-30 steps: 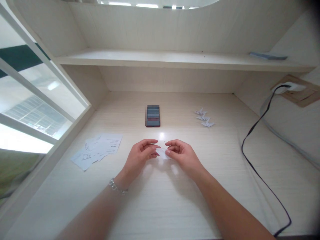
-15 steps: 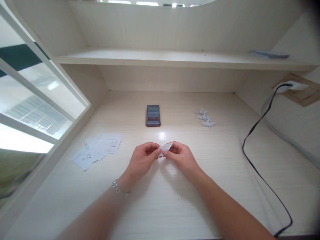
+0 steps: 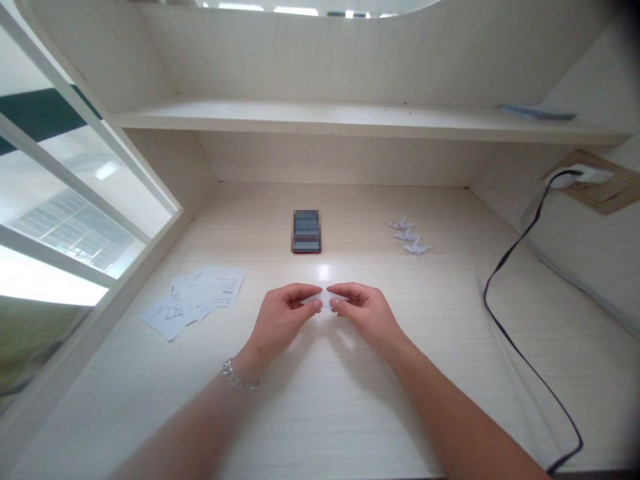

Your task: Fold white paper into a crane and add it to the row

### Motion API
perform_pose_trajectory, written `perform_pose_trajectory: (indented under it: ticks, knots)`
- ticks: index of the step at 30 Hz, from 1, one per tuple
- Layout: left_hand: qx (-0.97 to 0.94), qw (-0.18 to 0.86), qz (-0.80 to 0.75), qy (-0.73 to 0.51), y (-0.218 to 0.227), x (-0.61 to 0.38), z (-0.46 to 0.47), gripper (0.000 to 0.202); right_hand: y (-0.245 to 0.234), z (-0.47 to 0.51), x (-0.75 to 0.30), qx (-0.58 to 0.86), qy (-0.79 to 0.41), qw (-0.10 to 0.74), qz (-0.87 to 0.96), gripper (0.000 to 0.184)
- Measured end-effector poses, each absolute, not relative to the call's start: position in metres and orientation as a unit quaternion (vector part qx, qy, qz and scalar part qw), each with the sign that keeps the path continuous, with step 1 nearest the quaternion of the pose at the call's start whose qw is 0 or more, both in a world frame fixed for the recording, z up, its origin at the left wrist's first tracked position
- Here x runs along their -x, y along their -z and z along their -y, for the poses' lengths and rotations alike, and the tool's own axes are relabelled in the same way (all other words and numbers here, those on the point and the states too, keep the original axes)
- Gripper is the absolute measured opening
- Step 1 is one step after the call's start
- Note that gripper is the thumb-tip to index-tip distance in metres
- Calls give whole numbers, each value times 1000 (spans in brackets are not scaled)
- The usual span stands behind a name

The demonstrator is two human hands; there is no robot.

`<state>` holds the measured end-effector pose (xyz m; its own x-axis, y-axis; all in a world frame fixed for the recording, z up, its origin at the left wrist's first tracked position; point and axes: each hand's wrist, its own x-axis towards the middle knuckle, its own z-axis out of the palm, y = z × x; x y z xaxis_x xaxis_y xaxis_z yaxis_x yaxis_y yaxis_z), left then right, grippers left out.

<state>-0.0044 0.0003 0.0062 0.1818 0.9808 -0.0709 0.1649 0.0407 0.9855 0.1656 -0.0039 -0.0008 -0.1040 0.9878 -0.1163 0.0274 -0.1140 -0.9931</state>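
A small folded white paper [image 3: 326, 300] is pinched between my two hands over the middle of the desk. My left hand [image 3: 285, 310], with a silver chain bracelet [image 3: 239, 377] at the wrist, is closed on its left part. My right hand [image 3: 365, 310] is closed on the right part, thumb and index finger together. The fingers cover much of the paper, so its exact fold is hard to make out. Beyond my right hand, three small folded paper cranes [image 3: 407, 235] stand in a short slanting row.
A phone [image 3: 307, 232] lies behind my hands. Overlapping printed paper sheets [image 3: 195, 300] lie at left beside the window frame [image 3: 150, 257]. A black cable [image 3: 520, 357] runs along the right side from a wall socket [image 3: 590, 175]. Above the desk is a shelf [image 3: 310, 117].
The folded paper has turned from slanting up to the right to a wider, flatter position. Both hands have shifted slightly apart and still grip it.
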Motion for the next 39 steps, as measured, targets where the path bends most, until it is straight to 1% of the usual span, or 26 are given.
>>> perform_pose_trajectory:
  ticks: [5,15,20,24,28,32,39]
  knots:
    - [-580,501,-510,-390,-9,5,0,31,0,6,-166,525,-496,431,541,26]
    - [-581,488,-517,-396,-8,4,0,27,-1,5,-164,520,-492,451,532,21]
    - [-586,494,-507,-394,-8,3,0,21,0,5,-164,508,-510,455,525,15]
    - [-596,501,-494,-386,-8,3,1,17,0,5,-164,491,-531,446,527,14]
    - [-604,513,-481,-375,-10,2,2,18,-1,6,-164,488,-541,420,541,12]
    - [-601,521,-479,-371,-11,1,3,20,-3,6,-165,496,-551,399,540,14]
    - [-583,544,-479,-365,-11,0,3,19,-5,8,-164,497,-564,406,520,10]
